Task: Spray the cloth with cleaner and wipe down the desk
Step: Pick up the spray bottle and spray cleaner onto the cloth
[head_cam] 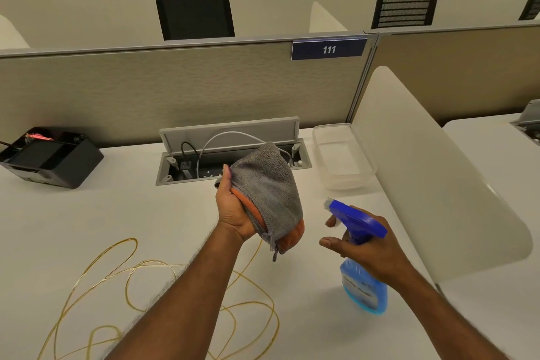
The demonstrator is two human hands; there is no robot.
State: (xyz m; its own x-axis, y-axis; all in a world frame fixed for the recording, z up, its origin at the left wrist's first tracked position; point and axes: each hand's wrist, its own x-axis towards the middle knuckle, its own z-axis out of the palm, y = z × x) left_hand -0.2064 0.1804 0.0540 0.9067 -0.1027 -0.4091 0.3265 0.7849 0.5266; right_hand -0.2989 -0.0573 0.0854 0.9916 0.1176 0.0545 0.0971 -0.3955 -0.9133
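The cloth (267,184) is nubby grey terry with an orange fleecy inner side, while the spray bottle (363,280) is translucent blue plastic with a glossy opaque trigger head. The bench (102,213) looks smooth, matt white; the partition (175,90) is woven beige fabric, the container (343,155) frosted clear plastic.

This is an open-plan office of cubicle desks. A fabric partition panel (175,90) runs along the white desk (87,228) toward 12 o'clock, bearing a blue plate marked 111 (328,50) at 1 o'clock. Black mesh office chairs (195,14) stand beyond it, and a cable hatch (230,152) with sockets is set into the desktop.
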